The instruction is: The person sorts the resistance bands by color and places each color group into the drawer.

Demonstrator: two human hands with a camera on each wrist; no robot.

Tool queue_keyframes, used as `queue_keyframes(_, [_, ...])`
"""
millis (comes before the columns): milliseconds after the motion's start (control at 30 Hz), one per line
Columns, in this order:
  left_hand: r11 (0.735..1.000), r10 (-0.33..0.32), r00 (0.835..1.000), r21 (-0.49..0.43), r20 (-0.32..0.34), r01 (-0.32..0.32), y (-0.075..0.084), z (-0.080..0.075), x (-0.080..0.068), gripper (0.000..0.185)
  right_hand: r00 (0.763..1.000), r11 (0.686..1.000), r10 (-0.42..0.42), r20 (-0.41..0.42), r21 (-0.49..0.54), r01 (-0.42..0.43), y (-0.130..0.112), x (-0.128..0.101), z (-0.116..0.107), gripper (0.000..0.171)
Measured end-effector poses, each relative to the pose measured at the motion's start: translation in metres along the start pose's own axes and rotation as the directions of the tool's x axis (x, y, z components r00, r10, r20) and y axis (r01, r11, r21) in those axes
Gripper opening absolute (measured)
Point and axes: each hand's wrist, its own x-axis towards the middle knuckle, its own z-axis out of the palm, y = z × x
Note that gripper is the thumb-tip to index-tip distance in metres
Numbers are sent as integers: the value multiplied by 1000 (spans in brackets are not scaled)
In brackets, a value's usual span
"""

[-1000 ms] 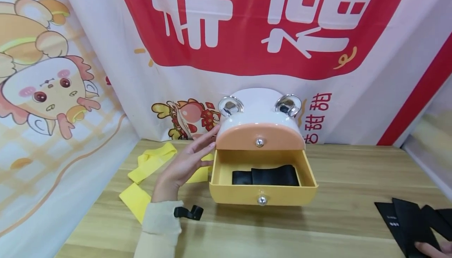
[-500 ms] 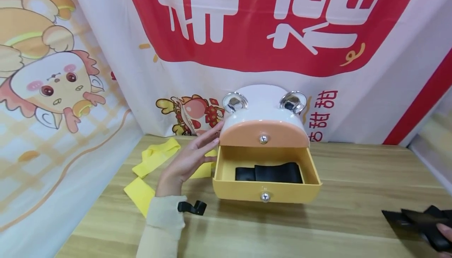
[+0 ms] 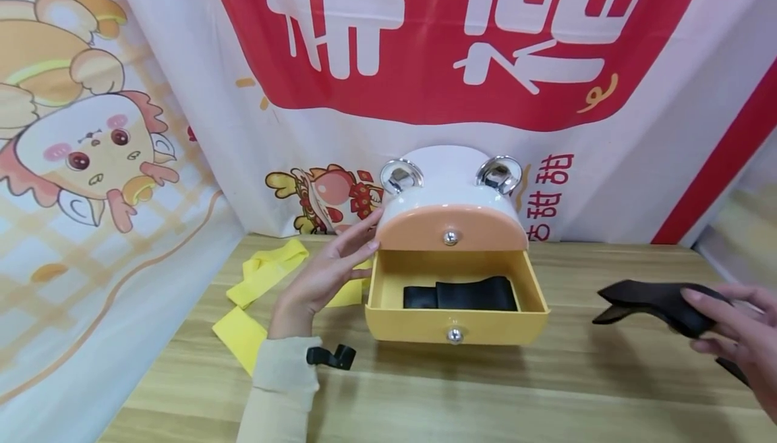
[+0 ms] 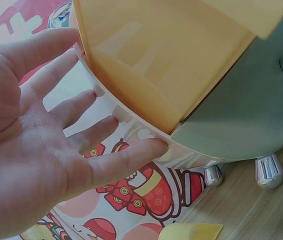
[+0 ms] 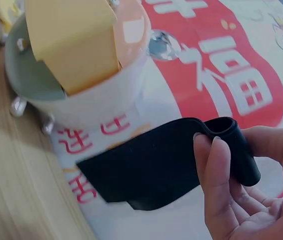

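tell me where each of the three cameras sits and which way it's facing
Head: worn on the head, looking forward and down at the drawer box on the wooden table; both hands and a cream sleeve show.
Left wrist: faces the left hand, fingers straight against the box's side.
Right wrist: faces the right hand gripping a black band.
Shared: the box appears in all three views.

right hand cut off by frame edge, black band's far end hidden by fingers
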Motion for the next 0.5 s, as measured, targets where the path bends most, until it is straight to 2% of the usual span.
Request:
queue_keyframes(33, [1000, -3, 1000, 4, -4, 3, 0, 0, 0, 56, 999, 1000, -24, 28, 1, 24, -6, 0, 8, 19])
queue_keyframes(100, [1000, -5, 1000, 6, -9, 5, 0, 0, 0, 56, 997, 1000, -21, 79, 4, 20, -16, 3, 21, 17])
queue_keyframes(233, [1000, -4, 1000, 3, -4, 4, 0, 0, 1, 57, 989, 999, -22, 144, 47, 15, -27, 10, 34, 16])
queue_keyframes(333, [1000, 1, 1000, -3, 4, -1, 0, 0, 1, 57, 992, 1000, 13, 125, 13, -15, -36, 15, 44, 17])
queue_keyframes(433, [1000, -1, 1000, -8, 4, 1, 0, 0, 1, 57, 995, 993, 50, 91, -111, -39, -47, 20, 56, 27])
queue_keyframes(500, [1000, -4, 1000, -8, 2, 4, 0, 0, 1, 57, 995, 986, 58, 80, -159, -44, -54, 22, 64, 33])
